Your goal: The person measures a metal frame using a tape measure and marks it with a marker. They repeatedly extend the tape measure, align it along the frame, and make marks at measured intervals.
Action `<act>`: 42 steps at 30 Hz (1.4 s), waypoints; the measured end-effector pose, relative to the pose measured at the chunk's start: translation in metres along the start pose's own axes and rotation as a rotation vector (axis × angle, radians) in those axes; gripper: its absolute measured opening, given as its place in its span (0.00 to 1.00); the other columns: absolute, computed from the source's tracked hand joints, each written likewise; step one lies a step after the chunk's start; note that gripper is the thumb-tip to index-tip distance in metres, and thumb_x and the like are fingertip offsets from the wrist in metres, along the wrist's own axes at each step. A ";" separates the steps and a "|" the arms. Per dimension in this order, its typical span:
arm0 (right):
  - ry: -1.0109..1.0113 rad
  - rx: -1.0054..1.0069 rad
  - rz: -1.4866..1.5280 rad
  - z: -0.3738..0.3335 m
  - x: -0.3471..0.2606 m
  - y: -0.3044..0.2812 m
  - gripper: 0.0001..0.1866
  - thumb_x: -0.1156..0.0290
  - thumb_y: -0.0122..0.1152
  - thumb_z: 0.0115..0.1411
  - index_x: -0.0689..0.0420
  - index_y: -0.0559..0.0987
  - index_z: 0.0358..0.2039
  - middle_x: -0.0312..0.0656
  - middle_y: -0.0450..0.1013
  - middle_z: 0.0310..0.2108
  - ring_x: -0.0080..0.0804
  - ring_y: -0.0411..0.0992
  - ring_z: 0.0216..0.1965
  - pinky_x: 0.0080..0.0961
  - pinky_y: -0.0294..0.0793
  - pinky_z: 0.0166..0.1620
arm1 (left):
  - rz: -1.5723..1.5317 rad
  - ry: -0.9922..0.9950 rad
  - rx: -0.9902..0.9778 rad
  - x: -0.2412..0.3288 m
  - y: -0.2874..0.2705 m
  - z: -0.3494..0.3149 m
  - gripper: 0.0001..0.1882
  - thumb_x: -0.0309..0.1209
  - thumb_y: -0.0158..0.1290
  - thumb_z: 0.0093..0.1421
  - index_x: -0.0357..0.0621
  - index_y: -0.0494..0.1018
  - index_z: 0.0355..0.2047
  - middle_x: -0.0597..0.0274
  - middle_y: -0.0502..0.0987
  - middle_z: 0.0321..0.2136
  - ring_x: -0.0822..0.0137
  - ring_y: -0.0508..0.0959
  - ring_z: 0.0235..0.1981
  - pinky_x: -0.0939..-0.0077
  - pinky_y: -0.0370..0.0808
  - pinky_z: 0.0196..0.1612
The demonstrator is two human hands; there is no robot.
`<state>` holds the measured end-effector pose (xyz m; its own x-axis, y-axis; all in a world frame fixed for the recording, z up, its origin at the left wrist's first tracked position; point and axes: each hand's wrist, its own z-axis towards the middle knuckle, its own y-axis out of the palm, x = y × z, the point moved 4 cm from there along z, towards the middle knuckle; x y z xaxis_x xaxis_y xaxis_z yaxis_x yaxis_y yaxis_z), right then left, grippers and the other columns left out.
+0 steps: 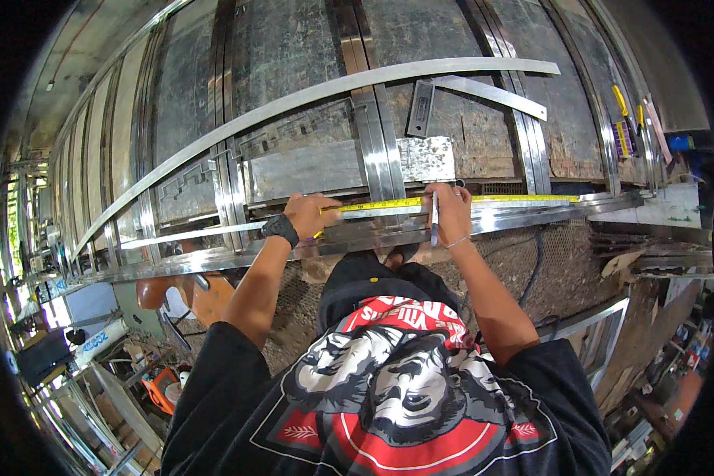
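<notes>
A yellow tape measure blade (523, 199) stretches left to right along a thin silver metal strip (182, 236) at the near edge of the workbench. My left hand (308, 214), below a dark wristwatch, is closed around the tape's left end; most of the case is hidden in the palm. My right hand (454, 213) pinches a slim pale pen-like marker (434, 216), upright across the tape. Its fingers rest at the tape and strip. Beyond it, a dark-handled try square (422, 109) lies on the bench with its blade pointing right.
A long flat metal bar (293, 97) crosses the bench, which has several shiny metal rails (375, 135). A yellow-handled tool (619, 101) lies at the right. Below the edge are a dark cable (540, 254), a metal frame (603, 333) and an orange object (163, 389) at lower left.
</notes>
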<state>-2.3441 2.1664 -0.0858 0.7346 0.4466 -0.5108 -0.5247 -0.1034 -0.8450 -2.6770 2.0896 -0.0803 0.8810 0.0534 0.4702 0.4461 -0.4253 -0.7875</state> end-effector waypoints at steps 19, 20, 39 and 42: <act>0.004 0.024 -0.044 -0.003 0.012 0.003 0.13 0.72 0.69 0.61 0.50 0.77 0.45 0.38 0.77 0.35 0.45 0.73 0.42 0.43 0.64 0.58 | -0.097 -0.141 -0.072 -0.111 -0.065 -0.075 0.19 0.50 0.62 0.63 0.48 0.77 0.39 0.54 0.79 0.31 0.49 0.79 0.34 0.55 0.74 0.37; 0.017 0.024 -0.044 -0.005 0.012 0.003 0.13 0.72 0.69 0.61 0.50 0.77 0.45 0.38 0.77 0.35 0.45 0.73 0.42 0.42 0.64 0.58 | -0.096 -0.115 -0.036 -0.122 -0.070 -0.079 0.18 0.50 0.61 0.64 0.48 0.77 0.37 0.54 0.78 0.31 0.49 0.79 0.33 0.55 0.74 0.37; 0.009 0.062 0.026 -0.002 -0.005 -0.007 0.16 0.77 0.68 0.60 0.51 0.76 0.47 0.41 0.78 0.38 0.47 0.73 0.42 0.45 0.64 0.58 | -0.074 0.063 0.062 -0.113 -0.041 -0.094 0.11 0.34 0.57 0.67 0.50 0.85 0.46 0.58 0.86 0.34 0.55 0.82 0.39 0.59 0.68 0.52; 0.016 0.051 0.017 -0.002 -0.005 -0.009 0.16 0.77 0.68 0.60 0.51 0.76 0.48 0.41 0.78 0.38 0.47 0.73 0.42 0.45 0.64 0.58 | -0.139 0.085 0.097 -0.115 -0.042 -0.090 0.11 0.34 0.59 0.66 0.46 0.86 0.44 0.56 0.86 0.34 0.53 0.84 0.37 0.60 0.74 0.47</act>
<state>-2.3423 2.1634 -0.0756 0.7323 0.4306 -0.5276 -0.5580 -0.0646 -0.8273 -2.8112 2.0193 -0.0657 0.7950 0.0272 0.6060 0.5793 -0.3303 -0.7452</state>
